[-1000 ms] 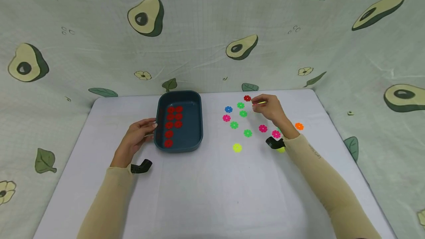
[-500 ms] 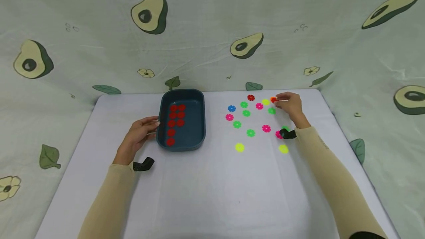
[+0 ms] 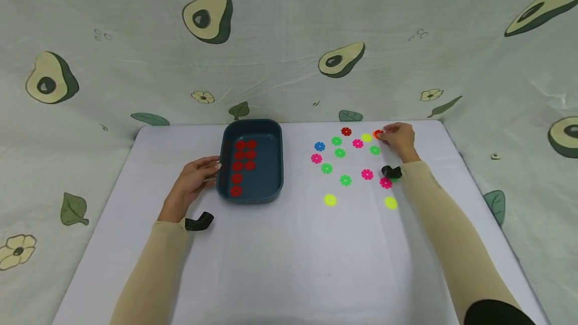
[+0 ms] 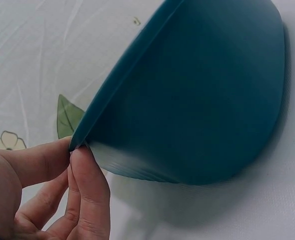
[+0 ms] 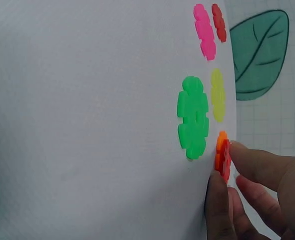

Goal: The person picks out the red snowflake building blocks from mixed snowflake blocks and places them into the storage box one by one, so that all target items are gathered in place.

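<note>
My left hand [image 3: 193, 179] pinches the left rim of a dark teal tray [image 3: 268, 184] between thumb and fingers; the left wrist view shows this grip close up. Several red flower-shaped discs [image 3: 237, 166] lie in the tray's left half. At the back right of the table, my right hand [image 3: 401, 137] pinches a red flower-shaped disc [image 5: 227, 160] on its edge. An orange disc [image 5: 220, 150] sits right behind it, partly covered; whether the two touch I cannot tell. Close by are a yellow disc [image 5: 217, 95] and a green disc [image 5: 192, 117].
More flower discs are scattered over the white table [image 3: 289, 265]: a red one [image 3: 345, 131], a blue one [image 3: 319, 146], and several green, pink and yellow. A cloth printed with avocados [image 3: 207, 14] hangs behind the table. My right sleeve [image 3: 447, 219] covers part of the table.
My right hand has moved right along the far edge, uncovering pink, yellow and green discs, and holds the red disc by the orange one. The left hand keeps its hold; the head view shifts slightly.
</note>
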Action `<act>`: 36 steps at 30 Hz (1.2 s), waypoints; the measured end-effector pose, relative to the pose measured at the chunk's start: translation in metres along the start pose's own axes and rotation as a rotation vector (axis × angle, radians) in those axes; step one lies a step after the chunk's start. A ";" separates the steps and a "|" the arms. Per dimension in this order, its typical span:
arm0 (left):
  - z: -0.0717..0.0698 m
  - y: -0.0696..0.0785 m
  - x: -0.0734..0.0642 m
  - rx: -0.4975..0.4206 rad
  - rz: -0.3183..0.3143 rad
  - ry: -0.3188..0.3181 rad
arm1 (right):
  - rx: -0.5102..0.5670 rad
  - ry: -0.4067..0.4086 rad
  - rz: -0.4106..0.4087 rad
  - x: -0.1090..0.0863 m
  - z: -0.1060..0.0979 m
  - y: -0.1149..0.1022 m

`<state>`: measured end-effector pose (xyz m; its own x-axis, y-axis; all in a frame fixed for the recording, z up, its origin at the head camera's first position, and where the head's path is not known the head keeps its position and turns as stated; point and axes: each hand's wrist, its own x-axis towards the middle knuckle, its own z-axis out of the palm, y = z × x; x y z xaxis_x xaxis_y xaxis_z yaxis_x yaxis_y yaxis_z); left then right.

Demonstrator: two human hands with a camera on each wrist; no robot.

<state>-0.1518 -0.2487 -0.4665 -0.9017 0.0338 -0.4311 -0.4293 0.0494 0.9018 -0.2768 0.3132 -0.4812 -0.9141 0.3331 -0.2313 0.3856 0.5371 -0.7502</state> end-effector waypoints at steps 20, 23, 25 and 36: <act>0.000 0.002 -0.001 -0.027 -0.001 0.000 | -0.013 0.010 0.038 -0.004 -0.006 0.003; 0.001 0.001 -0.001 -0.030 -0.002 -0.003 | 0.007 0.010 0.053 -0.005 -0.008 0.006; 0.001 0.001 -0.001 -0.030 -0.001 -0.006 | 0.023 -0.003 0.058 -0.006 -0.010 0.008; 0.000 0.001 -0.002 0.002 -0.002 -0.006 | 0.108 -0.126 -0.005 -0.025 -0.017 0.005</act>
<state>-0.1506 -0.2489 -0.4647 -0.9006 0.0399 -0.4328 -0.4307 0.0517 0.9010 -0.2498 0.3210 -0.4689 -0.9272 0.2271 -0.2977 0.3711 0.4503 -0.8121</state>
